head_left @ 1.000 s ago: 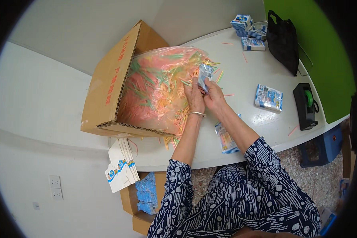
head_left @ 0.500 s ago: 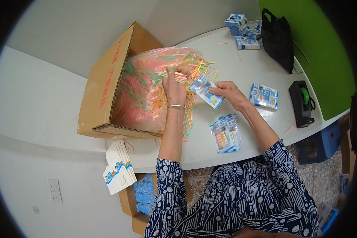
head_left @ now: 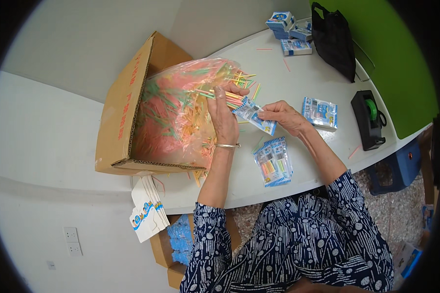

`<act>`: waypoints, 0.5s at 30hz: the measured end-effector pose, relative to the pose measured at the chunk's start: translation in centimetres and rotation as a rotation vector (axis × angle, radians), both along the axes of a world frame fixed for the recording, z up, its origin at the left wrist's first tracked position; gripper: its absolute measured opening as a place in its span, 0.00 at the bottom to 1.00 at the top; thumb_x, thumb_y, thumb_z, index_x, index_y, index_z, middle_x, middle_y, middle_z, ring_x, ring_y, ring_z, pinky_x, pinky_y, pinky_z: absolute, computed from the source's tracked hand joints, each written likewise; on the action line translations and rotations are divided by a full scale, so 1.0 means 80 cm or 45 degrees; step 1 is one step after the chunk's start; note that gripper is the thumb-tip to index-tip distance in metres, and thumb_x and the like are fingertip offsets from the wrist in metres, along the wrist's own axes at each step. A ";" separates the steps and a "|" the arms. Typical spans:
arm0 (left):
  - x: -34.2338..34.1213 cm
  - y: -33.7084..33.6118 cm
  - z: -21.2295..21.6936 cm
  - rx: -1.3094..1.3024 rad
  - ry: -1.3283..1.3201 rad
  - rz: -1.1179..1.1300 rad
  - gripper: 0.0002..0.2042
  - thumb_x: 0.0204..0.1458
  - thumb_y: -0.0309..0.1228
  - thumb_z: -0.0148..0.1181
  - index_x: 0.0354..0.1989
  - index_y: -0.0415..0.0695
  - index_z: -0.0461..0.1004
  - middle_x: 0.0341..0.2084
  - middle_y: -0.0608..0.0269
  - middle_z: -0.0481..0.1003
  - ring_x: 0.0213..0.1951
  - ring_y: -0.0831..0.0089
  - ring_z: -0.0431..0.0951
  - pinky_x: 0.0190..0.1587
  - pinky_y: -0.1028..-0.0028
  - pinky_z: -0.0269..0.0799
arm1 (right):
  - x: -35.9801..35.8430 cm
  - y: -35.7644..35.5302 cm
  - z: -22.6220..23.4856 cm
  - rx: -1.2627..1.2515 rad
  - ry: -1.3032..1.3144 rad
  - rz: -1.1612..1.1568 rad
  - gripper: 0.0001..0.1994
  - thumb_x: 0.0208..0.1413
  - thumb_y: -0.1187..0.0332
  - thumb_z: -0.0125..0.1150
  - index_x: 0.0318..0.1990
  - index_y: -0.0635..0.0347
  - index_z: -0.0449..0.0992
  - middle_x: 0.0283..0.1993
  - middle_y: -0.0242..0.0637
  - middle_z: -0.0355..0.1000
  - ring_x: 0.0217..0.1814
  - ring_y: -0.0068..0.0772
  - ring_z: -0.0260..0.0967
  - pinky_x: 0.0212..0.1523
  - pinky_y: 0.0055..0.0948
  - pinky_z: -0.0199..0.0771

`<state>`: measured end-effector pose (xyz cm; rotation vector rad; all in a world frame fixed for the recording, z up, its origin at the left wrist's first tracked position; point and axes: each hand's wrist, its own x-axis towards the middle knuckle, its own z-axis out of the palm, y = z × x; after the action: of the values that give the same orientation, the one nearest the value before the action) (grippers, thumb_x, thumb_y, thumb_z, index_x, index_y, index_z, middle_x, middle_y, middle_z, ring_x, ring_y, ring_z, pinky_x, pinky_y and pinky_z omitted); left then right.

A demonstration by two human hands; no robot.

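Note:
My left hand (head_left: 225, 122) is closed around a bundle of thin pastel sticks (head_left: 233, 99) in pink, yellow and green, which look like narrow straws. The bundle's right ends meet the mouth of a small blue-and-white clear packet (head_left: 254, 117); how far inside they reach I cannot tell. My right hand (head_left: 284, 117) pinches that packet between thumb and fingers. Behind my left hand, an open clear plastic bag (head_left: 181, 88) full of the same sticks spills from a cardboard box (head_left: 124, 112) lying on its side. Filled packets (head_left: 274, 163) lie overlapping on the table below my right hand.
A packet stack (head_left: 320, 113) lies right of my right hand, near a black tape dispenser (head_left: 369, 122). Small boxes (head_left: 281, 24) and a black bag (head_left: 333, 44) stand at the far right. White folded cartons (head_left: 149, 210) hang at the table's left front edge, above an open carton (head_left: 181, 239).
My left hand has brought the stick bundle right and slightly down, away from the loose pile, so its ends now meet the packet. My right hand still holds the packet.

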<state>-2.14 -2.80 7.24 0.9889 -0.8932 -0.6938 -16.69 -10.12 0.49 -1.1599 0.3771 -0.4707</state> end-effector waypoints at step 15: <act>-0.003 0.034 0.010 0.048 -0.192 -0.015 0.20 0.65 0.41 0.36 0.38 0.34 0.67 0.33 0.51 0.76 0.39 0.67 0.77 0.46 0.70 0.71 | -0.016 0.001 0.005 -0.130 0.032 0.039 0.11 0.52 0.66 0.63 0.37 0.65 0.81 0.30 0.28 0.76 0.32 0.14 0.67 0.37 0.16 0.64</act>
<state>-2.41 -0.05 8.02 1.0806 -1.0214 -0.6542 -17.96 -10.06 0.89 -1.2701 0.3597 -0.4535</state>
